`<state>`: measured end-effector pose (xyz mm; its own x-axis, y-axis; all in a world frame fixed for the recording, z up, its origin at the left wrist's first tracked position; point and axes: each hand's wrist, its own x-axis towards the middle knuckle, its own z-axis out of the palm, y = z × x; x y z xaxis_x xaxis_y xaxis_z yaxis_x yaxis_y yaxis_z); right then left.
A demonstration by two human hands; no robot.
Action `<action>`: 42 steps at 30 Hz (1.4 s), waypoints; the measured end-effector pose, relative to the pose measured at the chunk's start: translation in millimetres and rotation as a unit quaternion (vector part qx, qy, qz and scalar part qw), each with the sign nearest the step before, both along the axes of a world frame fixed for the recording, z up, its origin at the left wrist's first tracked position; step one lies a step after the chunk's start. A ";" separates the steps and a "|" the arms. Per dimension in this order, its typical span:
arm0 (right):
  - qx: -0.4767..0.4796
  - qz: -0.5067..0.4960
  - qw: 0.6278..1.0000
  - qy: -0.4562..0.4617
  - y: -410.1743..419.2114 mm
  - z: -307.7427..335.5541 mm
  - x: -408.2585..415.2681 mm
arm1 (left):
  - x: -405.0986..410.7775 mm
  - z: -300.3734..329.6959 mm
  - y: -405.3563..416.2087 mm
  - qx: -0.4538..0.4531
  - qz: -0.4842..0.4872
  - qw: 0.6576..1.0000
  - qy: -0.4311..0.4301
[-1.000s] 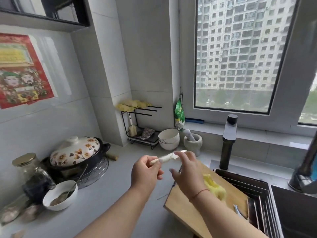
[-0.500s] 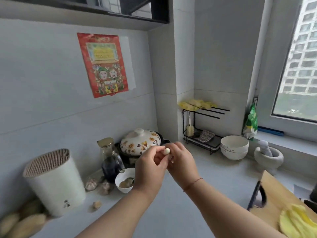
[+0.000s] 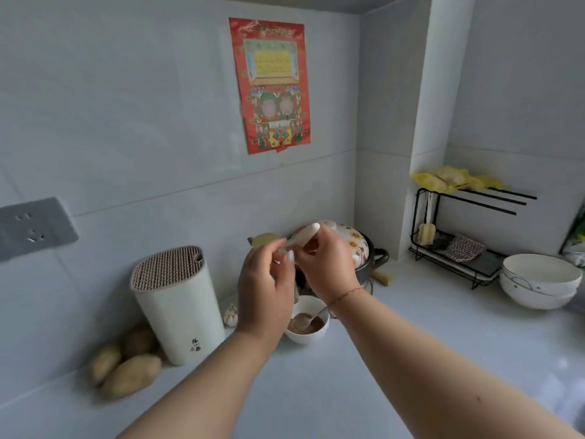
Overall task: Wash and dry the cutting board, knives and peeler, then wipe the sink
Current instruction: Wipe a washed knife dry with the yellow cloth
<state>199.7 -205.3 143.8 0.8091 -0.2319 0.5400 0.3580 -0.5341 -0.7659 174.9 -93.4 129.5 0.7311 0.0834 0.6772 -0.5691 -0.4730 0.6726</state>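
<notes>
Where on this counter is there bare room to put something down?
The widest bare stretch of counter lies between the small bowl and the stacked white bowls, running toward the camera. The wall side is crowded: potatoes, knife block, garlic, floral pot, black rack.

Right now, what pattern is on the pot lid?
Flowers on white, on the pot lid; head view.

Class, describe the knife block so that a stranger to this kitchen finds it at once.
Start at the red poster on the wall and drop left to the counter. The knife block stands upright there, between potatoes and a small bowl. It alone is a tall cream tub with a ribbed brown top.
</notes>
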 end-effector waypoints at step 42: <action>-0.119 0.121 0.959 0.226 149.3 -24.6 159.4 | 99.2 -55.2 143.3 0.159 0.298 0.925 0.172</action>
